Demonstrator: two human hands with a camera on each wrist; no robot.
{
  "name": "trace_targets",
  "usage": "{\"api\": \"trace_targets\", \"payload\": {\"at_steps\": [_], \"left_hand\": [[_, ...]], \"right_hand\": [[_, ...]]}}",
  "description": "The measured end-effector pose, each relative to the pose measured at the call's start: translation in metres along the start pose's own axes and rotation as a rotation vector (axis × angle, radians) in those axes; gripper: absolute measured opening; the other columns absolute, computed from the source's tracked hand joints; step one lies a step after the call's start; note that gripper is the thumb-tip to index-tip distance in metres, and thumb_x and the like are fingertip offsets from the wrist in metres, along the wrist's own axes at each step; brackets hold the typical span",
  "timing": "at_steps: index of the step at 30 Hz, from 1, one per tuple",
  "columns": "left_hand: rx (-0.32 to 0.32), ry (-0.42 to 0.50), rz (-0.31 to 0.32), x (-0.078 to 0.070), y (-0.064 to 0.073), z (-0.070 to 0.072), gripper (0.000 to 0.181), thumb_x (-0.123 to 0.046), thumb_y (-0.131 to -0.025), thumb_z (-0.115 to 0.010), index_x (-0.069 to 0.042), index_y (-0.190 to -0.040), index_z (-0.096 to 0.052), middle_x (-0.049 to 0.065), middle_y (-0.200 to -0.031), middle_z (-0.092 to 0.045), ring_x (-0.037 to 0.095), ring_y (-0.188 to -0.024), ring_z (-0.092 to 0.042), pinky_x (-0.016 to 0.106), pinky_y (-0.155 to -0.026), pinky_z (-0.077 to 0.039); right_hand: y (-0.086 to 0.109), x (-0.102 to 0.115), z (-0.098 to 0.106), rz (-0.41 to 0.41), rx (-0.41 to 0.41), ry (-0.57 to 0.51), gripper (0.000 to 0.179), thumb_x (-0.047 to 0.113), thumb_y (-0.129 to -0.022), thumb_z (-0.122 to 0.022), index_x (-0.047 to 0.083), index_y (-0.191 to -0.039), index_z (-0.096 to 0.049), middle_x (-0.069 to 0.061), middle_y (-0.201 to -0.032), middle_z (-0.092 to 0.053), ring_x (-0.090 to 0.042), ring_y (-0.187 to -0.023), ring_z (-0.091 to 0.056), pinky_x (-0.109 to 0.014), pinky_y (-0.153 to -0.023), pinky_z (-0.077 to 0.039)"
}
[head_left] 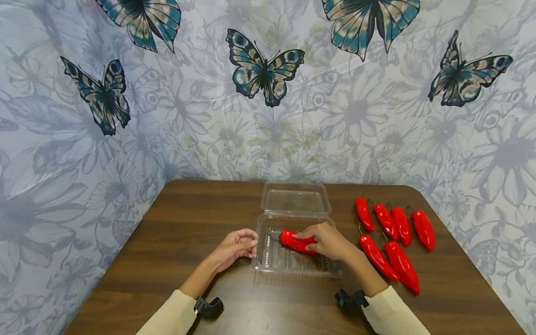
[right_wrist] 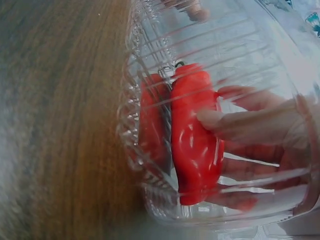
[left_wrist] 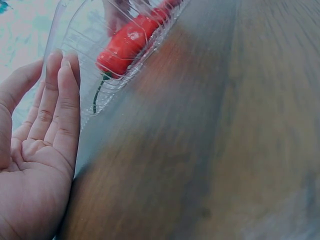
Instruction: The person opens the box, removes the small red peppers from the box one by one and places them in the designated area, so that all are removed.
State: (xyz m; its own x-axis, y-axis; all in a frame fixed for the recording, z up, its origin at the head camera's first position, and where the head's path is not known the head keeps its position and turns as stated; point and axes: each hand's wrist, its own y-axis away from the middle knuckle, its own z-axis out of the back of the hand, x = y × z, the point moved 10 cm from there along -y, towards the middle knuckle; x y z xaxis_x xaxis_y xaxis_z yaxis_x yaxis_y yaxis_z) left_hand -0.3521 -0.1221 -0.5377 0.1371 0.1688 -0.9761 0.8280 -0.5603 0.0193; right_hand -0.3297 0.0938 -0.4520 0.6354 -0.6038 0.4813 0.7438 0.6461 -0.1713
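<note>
A clear plastic clamshell container (head_left: 268, 265) lies on the table with its lid (head_left: 296, 197) folded back. My right hand (head_left: 328, 240) reaches into its base and grips a glossy red chili pepper (head_left: 289, 238), thumb on one side and fingers on the other. In the right wrist view the pepper (right_wrist: 195, 135) shows through the ribbed clear wall. The pepper's thin green stem (left_wrist: 98, 95) points left, toward my left hand. At the container's left rim, my left hand (head_left: 232, 249) touches the edge with fairly straight fingers, thumb held apart from them.
Several more red chili peppers lie on the right side of the brown wooden table (head_left: 201, 209), in a back group (head_left: 386, 221) and a front pair (head_left: 402, 265). Behind the table hangs a floral backdrop (head_left: 276, 135) with butterflies.
</note>
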Motion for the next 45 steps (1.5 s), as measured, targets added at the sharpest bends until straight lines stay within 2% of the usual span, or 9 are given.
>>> {"api": "trace_targets", "payload": {"at_steps": [9, 14, 17, 22, 30, 37, 45], "left_hand": [[-0.006, 0.0, -0.001, -0.002, -0.001, 0.001, 0.017, -0.001, -0.1, -0.06, -0.004, -0.117, -0.058, 0.004, -0.082, -0.072, 0.014, -0.075, -0.069, 0.03, -0.074, -0.061], [-0.004, -0.002, 0.0, -0.002, -0.001, 0.0, 0.017, -0.001, -0.1, -0.06, -0.004, -0.117, -0.057, 0.004, -0.082, -0.072, 0.014, -0.075, -0.069, 0.03, -0.073, -0.061], [-0.004, 0.0, 0.001, -0.002, -0.001, 0.0, 0.017, -0.001, -0.1, -0.06, -0.004, -0.117, -0.058, 0.004, -0.082, -0.072, 0.014, -0.075, -0.069, 0.029, -0.073, -0.061], [0.0, 0.002, 0.004, -0.002, -0.001, 0.0, 0.017, 0.0, -0.101, -0.059, -0.004, -0.117, -0.058, 0.004, -0.082, -0.072, 0.013, -0.075, -0.069, 0.029, -0.073, -0.061], [0.006, -0.004, 0.001, -0.001, 0.0, 0.0, 0.016, -0.001, -0.101, -0.059, -0.005, -0.116, -0.058, 0.003, -0.082, -0.072, 0.013, -0.076, -0.069, 0.029, -0.074, -0.061], [0.017, 0.001, -0.011, -0.002, -0.001, -0.002, 0.015, 0.0, -0.101, -0.058, -0.004, -0.116, -0.058, 0.004, -0.083, -0.072, 0.014, -0.077, -0.069, 0.029, -0.075, -0.061], [0.009, -0.004, 0.003, 0.0, -0.001, 0.0, 0.015, -0.002, -0.101, -0.059, -0.005, -0.116, -0.059, 0.004, -0.083, -0.072, 0.013, -0.076, -0.069, 0.029, -0.074, -0.061]], "right_hand": [[-0.001, 0.002, 0.005, 0.009, 0.002, -0.056, 0.04, 0.003, -0.083, -0.082, 0.011, -0.122, -0.075, -0.002, -0.113, -0.075, -0.021, -0.102, -0.07, -0.04, -0.086, -0.059], [0.0, 0.002, 0.01, -0.011, -0.017, -0.116, 0.039, 0.005, -0.085, -0.081, 0.01, -0.124, -0.073, -0.003, -0.113, -0.075, -0.018, -0.098, -0.069, -0.032, -0.077, -0.058], [0.0, 0.003, 0.015, -0.014, -0.037, -0.118, 0.041, 0.007, -0.086, -0.081, 0.011, -0.126, -0.072, -0.003, -0.114, -0.074, -0.017, -0.097, -0.069, -0.03, -0.077, -0.058], [0.002, 0.004, 0.023, -0.023, -0.052, -0.15, 0.043, 0.008, -0.086, -0.081, 0.01, -0.128, -0.071, -0.005, -0.118, -0.073, -0.019, -0.103, -0.069, -0.036, -0.084, -0.059], [0.005, 0.005, 0.035, -0.03, -0.086, -0.196, 0.043, 0.007, -0.087, -0.08, 0.01, -0.129, -0.07, -0.006, -0.12, -0.072, -0.024, -0.108, -0.069, -0.041, -0.083, -0.06], [0.007, 0.004, 0.044, -0.03, -0.12, -0.168, 0.045, 0.007, -0.087, -0.08, 0.011, -0.13, -0.069, -0.006, -0.122, -0.072, -0.026, -0.112, -0.067, -0.042, -0.087, -0.059], [0.01, 0.002, 0.051, -0.033, -0.148, -0.201, 0.043, 0.006, -0.088, -0.079, 0.008, -0.13, -0.069, -0.009, -0.121, -0.072, -0.028, -0.111, -0.068, -0.046, -0.086, -0.059]]}}
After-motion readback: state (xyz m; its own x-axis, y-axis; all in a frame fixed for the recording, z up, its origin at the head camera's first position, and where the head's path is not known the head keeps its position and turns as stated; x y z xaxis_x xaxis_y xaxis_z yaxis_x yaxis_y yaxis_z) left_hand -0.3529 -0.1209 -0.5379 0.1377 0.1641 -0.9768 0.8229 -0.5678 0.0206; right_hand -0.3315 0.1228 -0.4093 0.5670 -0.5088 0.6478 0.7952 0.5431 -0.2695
